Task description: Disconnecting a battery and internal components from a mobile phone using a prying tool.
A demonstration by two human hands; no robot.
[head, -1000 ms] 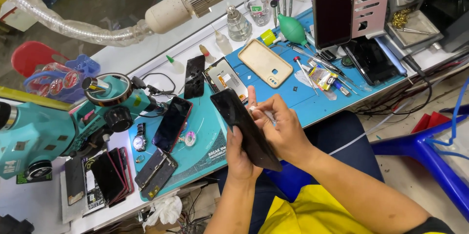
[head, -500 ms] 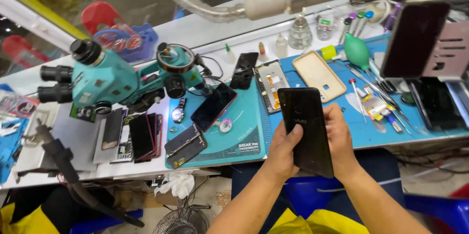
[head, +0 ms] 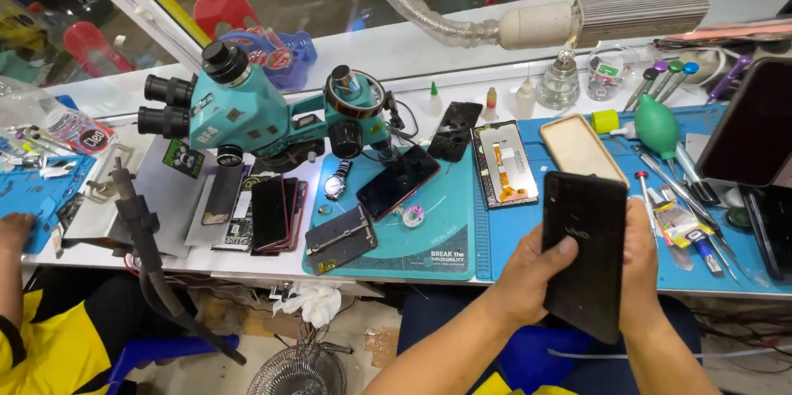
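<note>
Phone: black phone (head: 584,250) with its glossy back facing up, held between both hands just off the near edge of the counter (head: 462,48)
Long axis: runs pretty much straight away from the body, top end over the blue mat (head: 528,238)
Left hand (head: 536,271): wrapped round the left edge, thumb lying on the back
Right hand (head: 639,267): clamped on the right edge, fingers hidden underneath
Nearer hand: honestly a tie, both are on it
Beyond the hands: tan phone case (head: 582,150), then an opened phone frame (head: 505,164) further left
</note>
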